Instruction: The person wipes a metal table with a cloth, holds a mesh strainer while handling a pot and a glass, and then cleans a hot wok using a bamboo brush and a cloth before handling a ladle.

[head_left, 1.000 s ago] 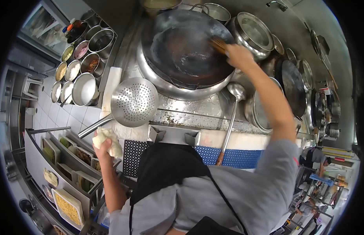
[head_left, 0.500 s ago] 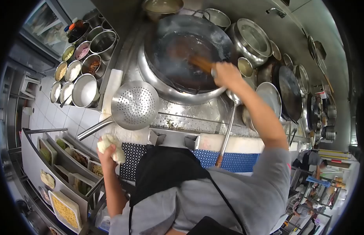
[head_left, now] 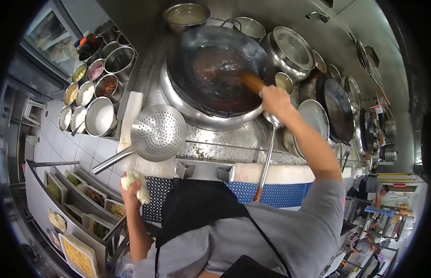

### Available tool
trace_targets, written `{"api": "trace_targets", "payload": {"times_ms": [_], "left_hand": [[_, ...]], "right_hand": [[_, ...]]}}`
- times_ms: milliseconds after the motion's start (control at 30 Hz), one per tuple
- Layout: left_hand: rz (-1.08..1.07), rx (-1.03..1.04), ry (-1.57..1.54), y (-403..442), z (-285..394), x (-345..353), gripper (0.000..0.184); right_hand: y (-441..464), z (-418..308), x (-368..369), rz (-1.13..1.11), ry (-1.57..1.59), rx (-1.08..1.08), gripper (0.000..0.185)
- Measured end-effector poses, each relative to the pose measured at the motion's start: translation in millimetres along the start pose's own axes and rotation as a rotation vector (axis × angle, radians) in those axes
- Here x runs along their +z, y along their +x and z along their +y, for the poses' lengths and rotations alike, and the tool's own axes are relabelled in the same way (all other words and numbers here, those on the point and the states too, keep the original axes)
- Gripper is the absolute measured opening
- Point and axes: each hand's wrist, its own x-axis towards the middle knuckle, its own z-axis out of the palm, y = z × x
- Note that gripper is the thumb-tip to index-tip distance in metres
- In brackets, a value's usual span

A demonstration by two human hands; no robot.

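Note:
A large dark wok (head_left: 211,69) sits on a round metal burner ring, with reddish-brown residue and a wet sheen inside. My right hand (head_left: 275,101) is closed on the handle end of a bamboo brush (head_left: 251,81), whose blurred bristles are over the wok's right side. At the lower left, my left hand (head_left: 130,191) is closed round a crumpled pale cloth (head_left: 140,186). Just above that hand a perforated metal strainer (head_left: 158,132) lies on the counter edge, its handle pointing down and left. A long-handled ladle (head_left: 268,155) rests below my right hand.
Metal bowls of ingredients (head_left: 99,116) stand at the left. Lidded pots (head_left: 293,46) and another wok (head_left: 337,109) are at the right. Trays of food (head_left: 79,255) stand at the lower left. Other people (head_left: 370,185) are far off at the right.
The brush and my right hand moved left from the wok's right edge, then slightly back right. My left hand, still round the cloth, sits a little lower and further right in view.

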Motion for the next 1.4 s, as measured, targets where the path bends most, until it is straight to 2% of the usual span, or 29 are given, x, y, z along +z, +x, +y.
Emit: {"api": "trace_targets", "payload": {"times_ms": [67, 133, 167, 233, 267, 300, 367, 400, 467, 500, 533, 567, 600, 667, 700, 767, 800, 867, 933, 967, 1033, 1100, 1167, 1200, 1233, 1267, 1300, 1333, 1400], "left_hand": [[-0.062, 0.015, -0.002, 10, 7, 1, 0.062], [-0.092, -0.026, 0.000, 10, 11, 18, 0.057], [-0.094, -0.067, 0.007, 13, 21, 46, 0.054], [-0.271, -0.054, 0.004, 20, 35, 106, 0.046], [-0.374, -0.123, 0.010, 27, 32, 128, 0.041], [-0.459, -0.201, -0.001, 30, 34, 155, 0.036], [-0.476, -0.235, -0.099, 42, 18, 204, 0.032], [-0.525, -0.262, -0.114, 54, 6, 221, 0.044], [-0.501, -0.453, -0.025, 55, 20, 253, 0.061], [-0.511, -0.490, 0.012, 59, 20, 268, 0.066], [-0.515, -0.525, 0.049, 64, 20, 279, 0.071], [-0.571, -0.564, 0.050, 67, 24, 286, 0.060], [-0.516, -0.575, 0.020, 69, 23, 294, 0.057], [-0.407, -0.599, -0.036, 69, 15, 311, 0.054], [-0.339, -0.604, -0.119, 65, 19, 322, 0.041], [-0.313, -0.541, -0.091, 87, 0, 330, 0.032], [-0.293, -0.524, -0.083, 87, -11, 331, 0.027], [-0.201, -0.437, -0.146, 86, -16, 336, 0.021], [-0.146, -0.387, -0.080, 72, -1, 338, 0.023], [-0.141, -0.358, 0.018, 72, 2, 336, 0.024], [-0.212, -0.277, -0.016, 67, 10, 322, 0.024], [-0.272, -0.221, -0.021, 71, 18, 304, 0.022], [-0.318, -0.192, -0.043, 72, 36, 272, 0.016], [-0.363, -0.154, -0.004, 85, 40, 254, 0.014], [-0.354, -0.121, 0.032, 75, 62, 245, 0.014], [-0.364, -0.093, 0.057, 76, 75, 238, 0.014], [-0.391, -0.067, 0.077, 84, 84, 233, 0.015], [-0.357, 0.020, 0.173, 75, 103, 238, 0.015], [-0.345, 0.089, 0.260, 55, 133, 255, 0.016]], "right_hand": [[67, 15, 7, 0.195, 0.122, 0.071, 0.039], [123, -11, -10, 0.331, 0.577, 0.160, 0.047], [133, -32, -26, 0.216, 0.732, 0.141, 0.051], [149, -85, -14, 0.360, 0.790, 0.169, 0.043], [121, -101, -27, 0.244, 0.817, 0.122, 0.042], [112, -110, -13, 0.273, 0.796, 0.068, 0.043], [71, -117, -10, 0.200, 0.683, -0.062, 0.039], [43, -112, -11, 0.172, 0.655, -0.142, 0.037], [-15, -86, -24, 0.070, 0.608, -0.263, 0.034], [-30, -63, -12, 0.159, 0.463, -0.347, 0.033], [-42, -45, -21, 0.067, 0.356, -0.315, 0.033], [-52, -28, -33, -0.029, 0.249, -0.284, 0.033], [-52, -14, -37, -0.047, 0.160, -0.167, 0.032], [-12, 16, -20, 0.084, -0.007, -0.055, 0.024], [22, 25, -16, 0.095, 0.021, -0.022, 0.025], [98, 13, -12, 0.237, 0.291, 0.055, 0.034], [120, -9, -21, 0.288, 0.572, 0.109, 0.039], [163, -52, -16, 0.272, 0.671, 0.136, 0.042], [112, -85, -49, 0.071, 0.838, 0.132, 0.042], [99, -94, -47, 0.052, 0.796, 0.072, 0.044], [54, -100, -53, -0.008, 0.709, -0.036, 0.050], [-10, -82, -64, -0.086, 0.703, -0.146, 0.047], [-39, -36, -35, -0.054, 0.647, -0.397, 0.052], [-66, -14, -38, -0.122, 0.641, -0.306, 0.054], [-76, 15, -24, -0.063, 0.610, -0.353, 0.056], [-103, 33, -36, -0.031, 0.633, -0.240, 0.056], [-113, 53, -36, 0.007, 0.479, -0.129, 0.056], [-126, 61, -41, 0.026, 0.487, 0.067, 0.055], [-138, 74, -45, 0.099, 0.739, 0.356, 0.053]]}}
